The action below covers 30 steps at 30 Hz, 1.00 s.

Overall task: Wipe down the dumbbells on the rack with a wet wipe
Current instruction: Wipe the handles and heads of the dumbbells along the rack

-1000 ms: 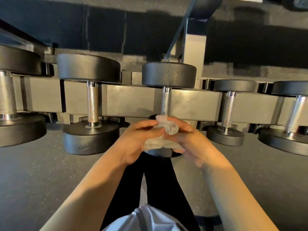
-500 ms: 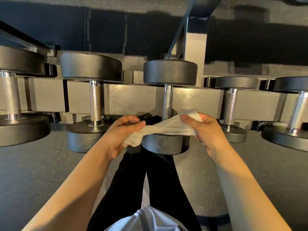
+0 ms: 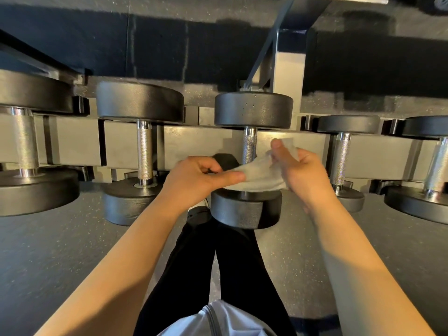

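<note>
Grey metal rack (image 3: 208, 146) of dumbbells (image 3: 252, 110) over dark speckled floor (image 3: 48, 251).

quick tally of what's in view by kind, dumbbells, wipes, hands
dumbbells on the rack: 5 (far left, second, middle, fourth, far right; both end ones cut off by the frame)
wet wipe: 1, stretched between both hands
hands: 2 (left hand, right hand)
total: 8
</note>
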### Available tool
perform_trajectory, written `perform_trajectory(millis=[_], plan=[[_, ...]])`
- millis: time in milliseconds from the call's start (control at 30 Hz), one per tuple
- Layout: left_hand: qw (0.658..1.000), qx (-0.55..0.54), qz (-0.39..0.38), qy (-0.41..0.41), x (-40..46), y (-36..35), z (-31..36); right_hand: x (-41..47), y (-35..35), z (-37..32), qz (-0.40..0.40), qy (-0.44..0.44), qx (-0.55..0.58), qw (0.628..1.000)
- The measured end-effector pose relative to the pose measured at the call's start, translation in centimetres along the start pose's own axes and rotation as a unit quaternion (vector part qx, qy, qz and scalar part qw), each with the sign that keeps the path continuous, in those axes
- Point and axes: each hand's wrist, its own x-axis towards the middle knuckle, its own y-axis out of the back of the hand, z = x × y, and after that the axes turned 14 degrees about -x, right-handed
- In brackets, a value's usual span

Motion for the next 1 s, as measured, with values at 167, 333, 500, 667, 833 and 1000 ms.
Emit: perform_trajectory(millis=[167, 333, 500, 667, 833, 1000], plan=[[0.999, 0.006, 0.030, -0.015, -0.2, 0.6, -0.5, 0.2, -0.4, 0.8, 0.184, 0.148, -0.166, 0.958], [0.999, 0.013, -0.037, 0.014, -0.7, 0.1, -0.6, -0.5, -2.3, -0.4, 0.178, 0.164, -0.064, 0.968], [0.967, -0.238, -0.024, 0.091, -0.7, -0.1, -0.3, -1.3, -3.3, -1.5, 0.115, 0.182, -0.054, 0.975], [0.869, -0.468, 0.028, 0.160, -0.3, -1.3, 0.1, -4.4, -5.1, -1.3, -0.123, 0.212, -0.251, 0.936], [0.858, -0.479, -0.072, 0.170, 0.1, -0.5, -1.6, -4.1, -4.2, 0.4, -0.195, 0.190, -0.244, 0.931], [0.941, -0.328, -0.014, 0.082, 0.8, -1.0, -2.6, -2.6, -4.0, 1.3, -0.075, 0.057, -0.097, 0.991]])
